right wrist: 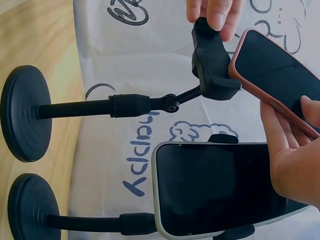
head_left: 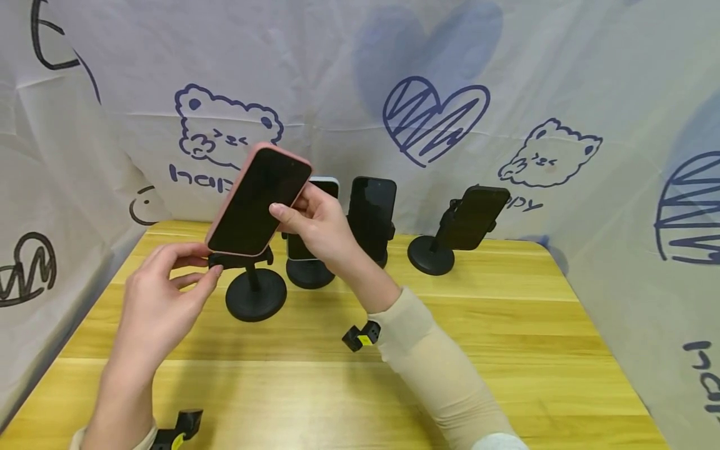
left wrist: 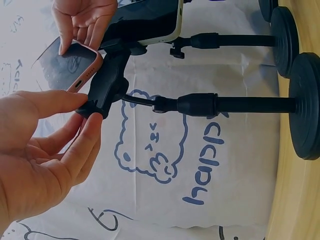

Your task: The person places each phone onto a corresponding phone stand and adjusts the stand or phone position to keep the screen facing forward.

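A smartphone in a pink case (head_left: 253,206), its dark screen facing me, is tilted in the head view. My right hand (head_left: 326,225) grips its right edge, thumb on the screen and fingers behind. Just below the phone is the black clamp (left wrist: 111,82) of a phone stand with a round base (head_left: 255,297). Thumb and fingers of my left hand (head_left: 160,297) pinch the clamp's left end. In the right wrist view, a lower corner of the pink-cased phone (right wrist: 275,70) is right beside the clamp (right wrist: 212,65), outside its grip.
Behind my right hand, a white-edged phone (right wrist: 215,190) sits in another black stand. Farther right are a black phone (head_left: 372,212) in a stand and a tilted phone (head_left: 478,215) in one more. The wooden table (head_left: 315,387) backs onto a white cloth (head_left: 332,75) with drawings.
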The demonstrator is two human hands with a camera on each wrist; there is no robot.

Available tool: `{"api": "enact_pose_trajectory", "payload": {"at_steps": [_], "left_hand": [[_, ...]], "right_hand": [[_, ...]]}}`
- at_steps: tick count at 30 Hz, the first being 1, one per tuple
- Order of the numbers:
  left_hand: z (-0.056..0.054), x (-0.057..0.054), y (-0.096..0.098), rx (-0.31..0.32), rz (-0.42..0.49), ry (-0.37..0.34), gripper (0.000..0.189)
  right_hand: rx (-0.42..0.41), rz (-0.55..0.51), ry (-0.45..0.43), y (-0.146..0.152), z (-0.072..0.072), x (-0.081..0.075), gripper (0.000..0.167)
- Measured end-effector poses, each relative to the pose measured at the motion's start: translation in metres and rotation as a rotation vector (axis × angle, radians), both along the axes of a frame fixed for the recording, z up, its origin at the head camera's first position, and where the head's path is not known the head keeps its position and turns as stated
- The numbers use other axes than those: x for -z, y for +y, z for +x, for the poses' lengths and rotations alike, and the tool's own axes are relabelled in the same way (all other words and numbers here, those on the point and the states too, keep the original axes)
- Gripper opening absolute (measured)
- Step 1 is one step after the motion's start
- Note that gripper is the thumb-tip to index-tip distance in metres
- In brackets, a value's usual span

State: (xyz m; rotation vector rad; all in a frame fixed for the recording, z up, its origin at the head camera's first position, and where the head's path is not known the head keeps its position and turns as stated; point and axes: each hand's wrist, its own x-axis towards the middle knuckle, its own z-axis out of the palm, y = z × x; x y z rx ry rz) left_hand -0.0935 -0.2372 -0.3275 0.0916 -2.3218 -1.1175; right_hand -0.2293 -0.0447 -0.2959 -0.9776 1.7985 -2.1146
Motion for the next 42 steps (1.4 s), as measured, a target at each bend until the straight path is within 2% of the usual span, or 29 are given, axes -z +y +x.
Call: {"api": "enact_pose_trajectory", "payload": {"at_steps": [11, 19, 25, 29, 34, 42], "left_hand": [[-0.001, 0.001, 0.000, -0.018, 0.010, 0.026, 0.034], [-0.003, 0.002, 0.001, -0.020, 0.010, 0.036, 0.033], [-0.002, 0.002, 0.000, -0.008, 0.013, 0.025, 0.032], [-0.002, 0.002, -0.003, 0.010, 0.004, -0.018, 0.034], [-0.002, 0.002, -0.006, 0.025, -0.013, -0.063, 0.037], [-0.003, 0.003, -0.008, 0.022, 0.014, -0.035, 0.031]], "right_hand": [[-0.007, 0.105, 0.019, -0.003, 0.002, 0.008, 0.035], [-0.068, 0.055, 0.010, -0.007, 0.003, 0.013, 0.042], [-0.017, 0.118, 0.106, -0.010, 0.005, 0.018, 0.047], [-0.003, 0.126, 0.162, -0.011, 0.005, 0.018, 0.047], [0.000, 0.128, 0.192, -0.010, 0.004, 0.018, 0.049], [-0.031, 0.155, 0.254, -0.010, 0.002, 0.019, 0.050]]}}
